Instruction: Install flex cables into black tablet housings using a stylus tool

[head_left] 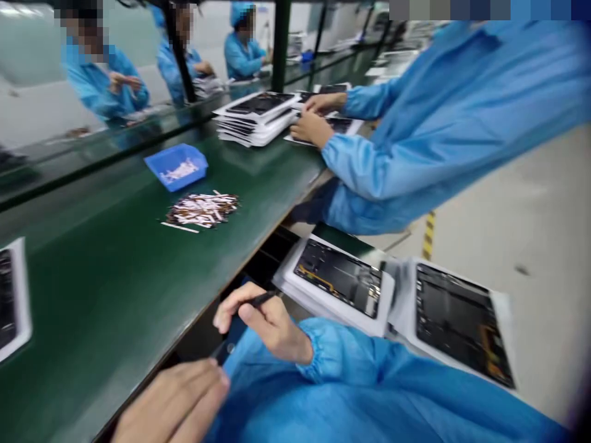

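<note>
My right hand (pixel 265 323) is closed in a pinch on a thin black pen-like tool (pixel 263 299), just off the front edge of the green conveyor table (pixel 92 295). The tool's tip points toward a white tray holding an open tablet (pixel 339 280). A second such tray (pixel 462 320) lies beside it on the right, blurred. My left hand (pixel 178 400) rests low at the table edge against my blue sleeve. Its fingers lie stretched out together, and nothing shows in them.
A pile of small brown-and-white parts (pixel 202 209) and a blue bin (pixel 176 165) sit mid-table. Another white tray (pixel 16 301) shows at the left edge. A co-worker's hands (pixel 311 126) rest by a stack of trays (pixel 256 117). Other people work across the line.
</note>
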Demonstrator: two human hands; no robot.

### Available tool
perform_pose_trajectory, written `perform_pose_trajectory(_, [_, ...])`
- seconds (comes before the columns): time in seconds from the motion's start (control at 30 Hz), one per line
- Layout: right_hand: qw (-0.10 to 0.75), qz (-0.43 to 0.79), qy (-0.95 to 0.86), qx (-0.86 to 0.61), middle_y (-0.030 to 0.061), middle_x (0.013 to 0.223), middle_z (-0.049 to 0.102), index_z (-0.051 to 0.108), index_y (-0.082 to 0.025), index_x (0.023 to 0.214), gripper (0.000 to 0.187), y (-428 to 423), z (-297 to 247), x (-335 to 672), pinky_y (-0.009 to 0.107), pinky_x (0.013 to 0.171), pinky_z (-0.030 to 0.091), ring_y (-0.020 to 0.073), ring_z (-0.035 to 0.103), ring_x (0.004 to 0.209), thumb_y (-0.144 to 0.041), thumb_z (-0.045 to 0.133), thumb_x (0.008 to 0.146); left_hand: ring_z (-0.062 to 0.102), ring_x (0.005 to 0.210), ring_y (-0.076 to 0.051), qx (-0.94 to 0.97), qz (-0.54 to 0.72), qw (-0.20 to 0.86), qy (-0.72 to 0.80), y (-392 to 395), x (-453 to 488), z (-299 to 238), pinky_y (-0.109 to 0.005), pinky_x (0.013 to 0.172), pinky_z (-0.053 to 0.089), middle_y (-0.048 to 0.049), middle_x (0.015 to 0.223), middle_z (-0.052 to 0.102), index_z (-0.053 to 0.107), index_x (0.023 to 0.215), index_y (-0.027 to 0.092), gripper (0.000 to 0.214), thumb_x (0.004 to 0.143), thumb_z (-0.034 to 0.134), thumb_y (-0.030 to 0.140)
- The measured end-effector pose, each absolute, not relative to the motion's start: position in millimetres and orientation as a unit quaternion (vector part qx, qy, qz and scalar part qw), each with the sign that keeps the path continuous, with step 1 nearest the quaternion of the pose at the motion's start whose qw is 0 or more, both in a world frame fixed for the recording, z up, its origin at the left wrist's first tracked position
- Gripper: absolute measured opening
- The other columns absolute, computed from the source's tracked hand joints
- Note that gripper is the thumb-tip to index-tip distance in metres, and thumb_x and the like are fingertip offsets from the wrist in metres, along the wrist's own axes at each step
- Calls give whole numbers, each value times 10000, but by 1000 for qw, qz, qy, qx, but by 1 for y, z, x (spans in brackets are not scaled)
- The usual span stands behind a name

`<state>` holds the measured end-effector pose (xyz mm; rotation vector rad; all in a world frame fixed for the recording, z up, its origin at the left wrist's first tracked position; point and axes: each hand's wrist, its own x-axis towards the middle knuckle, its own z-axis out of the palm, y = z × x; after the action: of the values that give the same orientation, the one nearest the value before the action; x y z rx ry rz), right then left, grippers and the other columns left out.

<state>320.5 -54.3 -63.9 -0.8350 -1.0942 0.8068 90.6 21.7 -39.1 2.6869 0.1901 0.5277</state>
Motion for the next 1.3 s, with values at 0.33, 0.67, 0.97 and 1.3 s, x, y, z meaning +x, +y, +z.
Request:
perform_pose_trajectory(0.33, [315,92,-426,-843,143,985,681,692,-151,940,203,-149,-179,503,428,919,455,275,612,991,-109,498,900,676,933,-181,818,-52,558,133,-30,213,-169,-271,899,515,-30,1011,731,715,1083,245,364,1017,401,416])
perform_pose_trajectory(0.67, [111,102,-403,-903,74,1108,654,650,-142,1070,210,-144,-215,623,434,896,530,217,637,1004,-319,624,959,688,873,-260,770,-29,585,254,-13,200,-174,-350,858,538,-35,951,738,731,996,316,364,929,441,526])
perform_pose_trajectory(0.97, [52,109,-417,-901,59,1053,657,640,-143,1085,230,-131,-218,632,372,793,561,187,653,886,-339,606,970,682,810,-250,764,-19,595,250,-13,200,-179,-340,825,537,-18,860,733,738,1000,307,339,929,454,477])
perform_pose_trajectory(1.3, [109,23,-419,-901,77,1057,612,618,-149,1014,205,-155,-212,594,425,913,455,228,571,1018,-337,545,978,685,806,-212,760,-21,603,244,-12,199,-184,-292,811,537,-38,887,735,724,1023,243,381,942,438,481])
